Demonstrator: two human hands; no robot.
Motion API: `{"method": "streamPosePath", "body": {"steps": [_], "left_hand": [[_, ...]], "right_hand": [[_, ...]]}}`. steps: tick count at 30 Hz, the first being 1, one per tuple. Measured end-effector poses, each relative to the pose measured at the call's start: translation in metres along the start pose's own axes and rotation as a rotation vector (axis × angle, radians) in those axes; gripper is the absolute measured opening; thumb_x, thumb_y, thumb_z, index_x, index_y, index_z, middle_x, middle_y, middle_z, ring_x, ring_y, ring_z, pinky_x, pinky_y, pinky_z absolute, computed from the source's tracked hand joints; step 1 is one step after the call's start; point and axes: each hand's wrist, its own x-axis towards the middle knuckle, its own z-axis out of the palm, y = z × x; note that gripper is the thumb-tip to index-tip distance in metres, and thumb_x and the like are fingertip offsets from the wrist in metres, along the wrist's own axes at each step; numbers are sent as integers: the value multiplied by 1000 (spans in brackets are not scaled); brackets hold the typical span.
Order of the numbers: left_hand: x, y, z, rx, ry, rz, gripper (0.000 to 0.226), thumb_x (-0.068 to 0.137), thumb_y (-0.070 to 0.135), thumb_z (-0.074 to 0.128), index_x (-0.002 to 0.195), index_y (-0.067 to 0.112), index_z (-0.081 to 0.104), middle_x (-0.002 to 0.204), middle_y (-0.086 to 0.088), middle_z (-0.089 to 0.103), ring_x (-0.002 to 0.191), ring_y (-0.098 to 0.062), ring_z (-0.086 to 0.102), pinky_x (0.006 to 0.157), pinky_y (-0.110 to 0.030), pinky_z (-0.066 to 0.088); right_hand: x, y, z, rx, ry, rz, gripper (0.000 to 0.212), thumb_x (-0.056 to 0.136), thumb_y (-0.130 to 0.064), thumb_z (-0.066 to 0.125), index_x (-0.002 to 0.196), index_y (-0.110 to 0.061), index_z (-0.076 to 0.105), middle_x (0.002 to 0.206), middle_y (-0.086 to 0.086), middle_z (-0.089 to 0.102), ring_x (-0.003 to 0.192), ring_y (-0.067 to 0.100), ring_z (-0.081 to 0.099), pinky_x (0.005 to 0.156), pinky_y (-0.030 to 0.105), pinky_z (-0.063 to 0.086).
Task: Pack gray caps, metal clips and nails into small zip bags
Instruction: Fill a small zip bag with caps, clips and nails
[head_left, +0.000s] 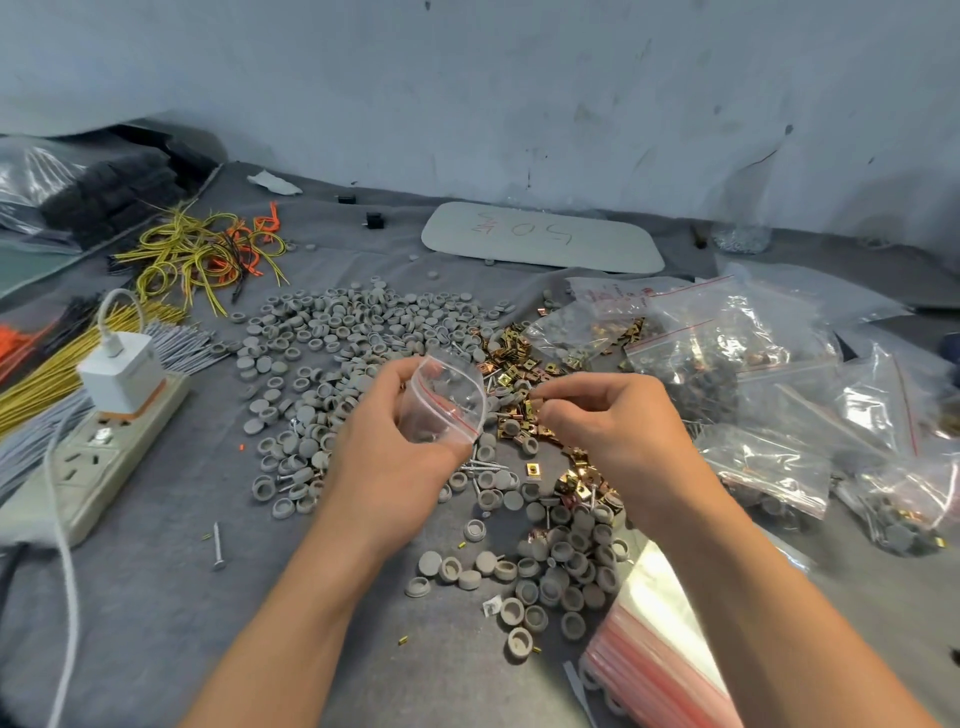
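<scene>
My left hand grips a small clear zip bag with a red seal line, its mouth held open toward the right; grey caps show inside. My right hand hovers over the pile of gold metal clips, its thumb and fingers pinching a clip just right of the bag's mouth. Grey caps lie spread across the grey cloth, with more of them near my wrists. Nails lie under the bag, and one loose nail rests at the left.
Filled zip bags pile up at the right. A stack of empty zip bags lies at the lower right. A power strip with a white charger sits left, beside bundles of wires. A grey board lies by the wall.
</scene>
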Motion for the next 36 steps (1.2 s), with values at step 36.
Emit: {"method": "streamPosePath", "body": {"steps": [36], "left_hand": [[-1,-11,14,297,-70,153,68,72,15,77,115,60,49,92,19,73,79,1,68,60,-14,49]], "right_hand": [[-14,-22,13,178,-104,-149,30,82,9,70,83,-17,84,74,7,77,65,16,67,65,29,58]]}}
